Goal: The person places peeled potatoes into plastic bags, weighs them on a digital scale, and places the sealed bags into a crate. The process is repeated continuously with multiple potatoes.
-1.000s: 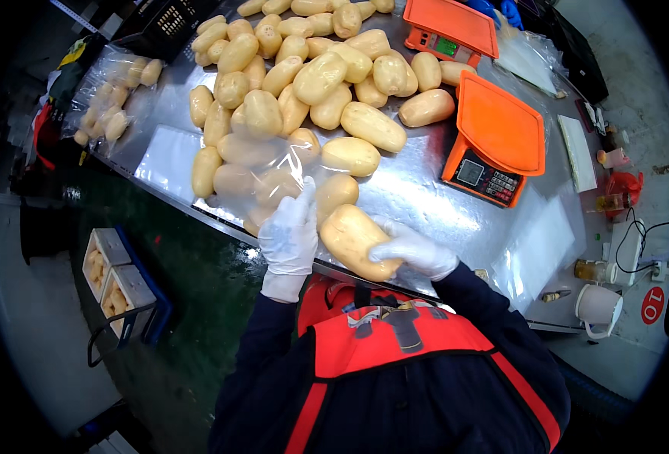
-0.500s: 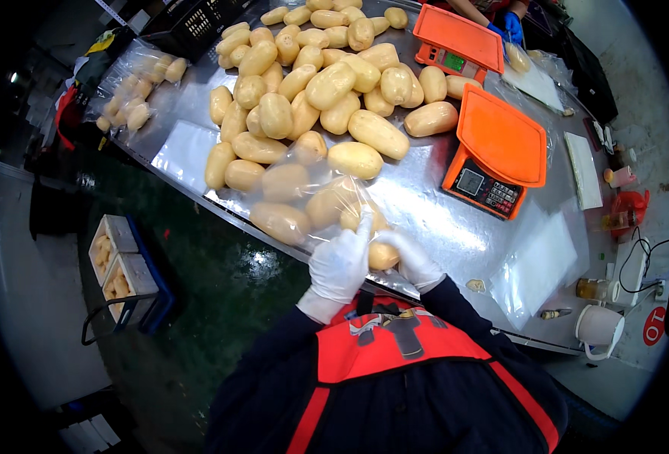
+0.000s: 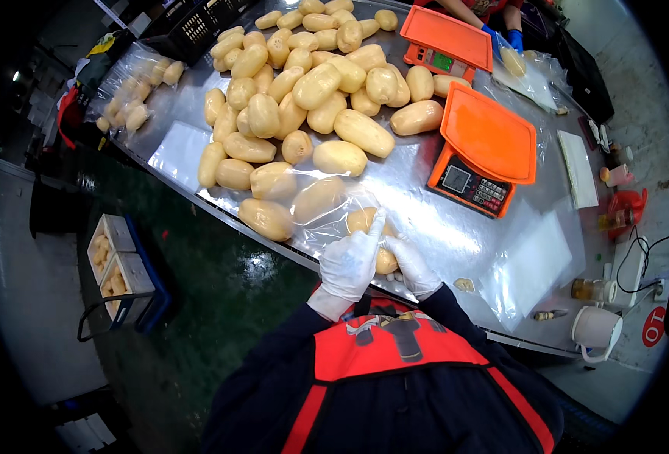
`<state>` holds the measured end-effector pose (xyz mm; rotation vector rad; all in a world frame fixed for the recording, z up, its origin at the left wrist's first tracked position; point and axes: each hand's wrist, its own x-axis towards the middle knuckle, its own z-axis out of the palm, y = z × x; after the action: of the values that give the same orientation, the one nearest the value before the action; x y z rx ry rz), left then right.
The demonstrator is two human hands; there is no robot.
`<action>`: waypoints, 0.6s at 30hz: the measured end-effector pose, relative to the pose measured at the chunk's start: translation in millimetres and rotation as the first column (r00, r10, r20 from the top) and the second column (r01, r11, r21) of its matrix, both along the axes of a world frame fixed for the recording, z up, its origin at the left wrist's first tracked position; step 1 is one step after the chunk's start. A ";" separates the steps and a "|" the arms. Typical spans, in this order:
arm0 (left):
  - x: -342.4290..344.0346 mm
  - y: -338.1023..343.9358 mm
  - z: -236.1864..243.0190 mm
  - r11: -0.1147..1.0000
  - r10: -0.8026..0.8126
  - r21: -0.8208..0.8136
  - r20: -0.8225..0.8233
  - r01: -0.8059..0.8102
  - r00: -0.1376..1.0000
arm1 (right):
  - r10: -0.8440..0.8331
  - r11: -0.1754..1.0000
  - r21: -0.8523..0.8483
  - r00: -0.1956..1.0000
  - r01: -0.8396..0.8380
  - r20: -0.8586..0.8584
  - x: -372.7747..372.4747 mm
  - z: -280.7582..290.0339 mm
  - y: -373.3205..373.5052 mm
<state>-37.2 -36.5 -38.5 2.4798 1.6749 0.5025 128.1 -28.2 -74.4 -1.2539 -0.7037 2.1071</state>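
My left hand (image 3: pixel 347 265), in a white glove, grips the near part of a clear plastic bag (image 3: pixel 334 227), its index finger pointing forward. Close beside it, my white-gloved right hand (image 3: pixel 411 265) pinches the bag's right side. Under the film, at my fingers, are a pale yellow oblong root piece (image 3: pixel 361 219), like a lotus root section, and another piece (image 3: pixel 386 261). A larger root piece (image 3: pixel 318 198) shows through the film farther left. Another root piece (image 3: pixel 266 219) lies at the bag's left edge; whether it is inside, I cannot tell.
A pile of root pieces (image 3: pixel 315 87) covers the table's far middle. Two orange scales (image 3: pixel 488 132) stand right of it. Clear bags (image 3: pixel 531 265) lie at right, near a white mug (image 3: pixel 597 329). Filled bags (image 3: pixel 134 91) lie far left. A co-worker's blue-gloved hand (image 3: pixel 514 39) is at far right.
The bagged pieces have come apart, leaving a gap between the larger one and those by my hands. My left hand has shifted slightly right, nearer my right hand. The view has shifted a little.
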 end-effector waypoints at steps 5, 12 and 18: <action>11.0 -7.8 -8.2 0.999 0.005 -0.035 -0.039 -0.007 0.999 | -0.016 1.000 -0.010 0.999 0.017 0.030 -2.1 -9.1 -22.4; 28.4 0.6 0.5 0.992 -0.097 0.082 -0.017 0.098 0.995 | -0.075 0.847 0.524 0.956 -0.088 0.283 3.9 -50.7 -20.8; 25.3 -12.9 -0.3 0.995 0.005 0.103 -0.042 -0.001 0.999 | -0.125 0.991 -0.090 0.947 0.103 -0.296 28.9 -46.8 -12.7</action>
<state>-11.9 -49.4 -38.8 2.5770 1.7100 0.5542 157.1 -40.9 -121.2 -0.9542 -0.4129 2.1791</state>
